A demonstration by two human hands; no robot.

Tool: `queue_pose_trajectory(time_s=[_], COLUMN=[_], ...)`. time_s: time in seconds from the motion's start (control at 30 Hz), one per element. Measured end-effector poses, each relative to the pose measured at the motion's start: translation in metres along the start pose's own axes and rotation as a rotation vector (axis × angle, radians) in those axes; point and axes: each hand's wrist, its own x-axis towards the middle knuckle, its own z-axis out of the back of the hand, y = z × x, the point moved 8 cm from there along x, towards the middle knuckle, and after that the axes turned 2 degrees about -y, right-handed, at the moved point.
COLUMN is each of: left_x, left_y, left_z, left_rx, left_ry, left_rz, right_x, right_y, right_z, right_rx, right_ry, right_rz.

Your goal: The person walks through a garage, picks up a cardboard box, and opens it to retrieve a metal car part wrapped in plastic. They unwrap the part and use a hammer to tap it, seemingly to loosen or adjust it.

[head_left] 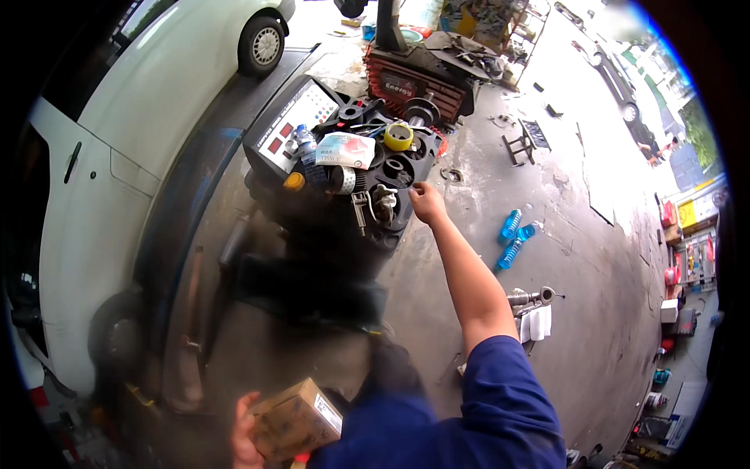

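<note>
My left hand [245, 431], low in the view, grips a small worn cardboard box [295, 420] with a white label on one end. My right arm reaches forward, and my right hand [427, 202] is at the right edge of the black tool tray [397, 227] on a wheel balancer. Its fingers are curled together; whatever they hold, if anything, is hidden. Near it in the tray are a crumpled whitish wad [384, 202], a metal air-tool-like piece [359, 209], a yellow tape roll [398, 137] and a tissue pack [344, 150].
The balancer's control panel [289, 129] stands beside a white van [164, 102] on the left. Blue-liquid bottles [512, 234] lie on the floor to the right, with a metal part [535, 297] nearer. A red machine [414, 82] stands behind; shelves [695, 258] line the far right.
</note>
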Motion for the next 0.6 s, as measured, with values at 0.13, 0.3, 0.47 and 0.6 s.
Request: queue_pose_trajectory(time_s=[0.13,0.3,0.47,0.6], left_x=[0.001,-0.003,0.031,-0.023], left_y=[0.009,0.017,-0.012,0.003], left_z=[-0.031,-0.044,-0.064,-0.059], left_rx=[0.059,0.075,0.342,0.249], left_ry=[-0.099,-0.092,0.039,-0.142], left_rz=[0.046,0.071,0.041,0.077], right_x=[0.054,0.085,0.139,-0.011], right_y=[-0.013,-0.013,-0.08,0.013], right_z=[-0.043,-0.08,0.007,-0.053], right_rx=[-0.064,-0.203,0.031,0.765], right_ry=[0.047,0.091,-0.021,0.484], right_rz=[-0.015,0.05,0.17,-0.246])
